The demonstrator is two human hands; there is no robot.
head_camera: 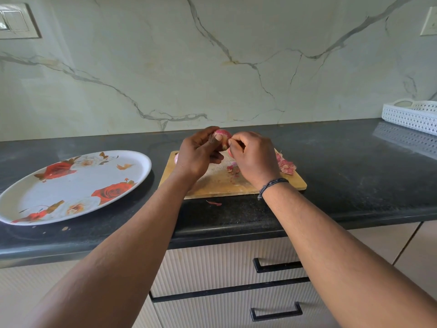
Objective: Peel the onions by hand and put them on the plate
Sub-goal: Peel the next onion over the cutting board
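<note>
Left hand (198, 153): curled round the onion (222, 133), raised over the board (220, 183).
Right hand (254, 157): pinching its skin.
Surface (343, 166): dark, marble wall (212, 55) behind.

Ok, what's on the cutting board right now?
On the board: peel scraps near its right end, smaller bits mid-board, and something pink at the left edge. The hands cover the rest.
</note>
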